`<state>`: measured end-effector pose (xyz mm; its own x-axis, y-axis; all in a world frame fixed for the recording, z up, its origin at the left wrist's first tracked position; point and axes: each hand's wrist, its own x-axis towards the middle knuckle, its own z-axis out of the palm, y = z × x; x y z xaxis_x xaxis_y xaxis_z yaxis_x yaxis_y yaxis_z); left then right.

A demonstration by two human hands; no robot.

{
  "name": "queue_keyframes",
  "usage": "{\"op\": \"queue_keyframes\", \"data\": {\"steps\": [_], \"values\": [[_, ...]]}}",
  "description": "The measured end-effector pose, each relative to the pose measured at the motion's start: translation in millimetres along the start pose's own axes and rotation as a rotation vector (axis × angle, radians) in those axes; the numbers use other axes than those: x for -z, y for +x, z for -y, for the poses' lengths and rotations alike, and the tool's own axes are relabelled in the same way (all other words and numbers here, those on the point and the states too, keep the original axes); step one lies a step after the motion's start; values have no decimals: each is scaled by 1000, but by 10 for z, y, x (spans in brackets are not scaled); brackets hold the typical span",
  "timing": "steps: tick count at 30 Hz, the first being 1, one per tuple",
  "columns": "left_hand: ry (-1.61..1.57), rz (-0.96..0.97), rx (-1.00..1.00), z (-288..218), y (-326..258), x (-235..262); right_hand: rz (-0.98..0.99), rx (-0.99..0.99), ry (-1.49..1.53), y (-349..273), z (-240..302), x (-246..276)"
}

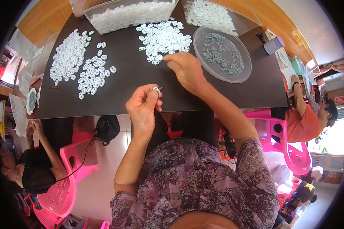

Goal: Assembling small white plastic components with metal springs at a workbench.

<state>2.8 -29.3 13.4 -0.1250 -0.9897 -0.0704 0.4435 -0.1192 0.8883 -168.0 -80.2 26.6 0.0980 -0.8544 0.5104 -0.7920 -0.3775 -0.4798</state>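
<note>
My left hand (pixel 143 107) is raised over the table's near edge, its thumb and fingers pinched on a small white plastic piece (pixel 155 89) with a thin metallic pin sticking out. My right hand (pixel 186 71) reaches forward to the near edge of a heap of small white plastic pieces (pixel 166 38). Its fingertips are pressed together beside the pieces there; whether one is between them is hidden. Just right of that hand lies a round clear plastic tray (pixel 221 77) holding many small grey-green pins (pixel 216 57).
On the dark table (pixel 122 89), white oval pieces with two dark marks form a big pile (pixel 68 55) and a smaller one (pixel 93 74) at left. Clear bins (pixel 130 24) of white parts stand behind. A grey-lilac cup (pixel 273 45) stands far right. People sit at both sides on pink chairs (pixel 67 191).
</note>
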Motion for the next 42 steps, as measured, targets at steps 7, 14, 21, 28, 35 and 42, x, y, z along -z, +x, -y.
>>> {"op": "queue_keyframes", "data": {"steps": [7, 14, 21, 28, 35, 42], "values": [[12, -2, -14, 18, 17, 4, 52, 158, -298, 199, -136, -199], [-3, 7, -17, 27, 14, 32, 90, 197, -314, 103, -133, -49], [-9, 25, -34, 27, 9, 59, 102, 115, -292, 33, -103, 127], [2, 24, -45, 47, 8, 61, 42, 150, -316, 102, -152, 20], [19, 12, -49, 39, 7, 43, -1, 207, -330, 375, -123, -155], [6, 10, -40, 28, 2, 45, 60, 378, -408, 472, -178, -303]]}}
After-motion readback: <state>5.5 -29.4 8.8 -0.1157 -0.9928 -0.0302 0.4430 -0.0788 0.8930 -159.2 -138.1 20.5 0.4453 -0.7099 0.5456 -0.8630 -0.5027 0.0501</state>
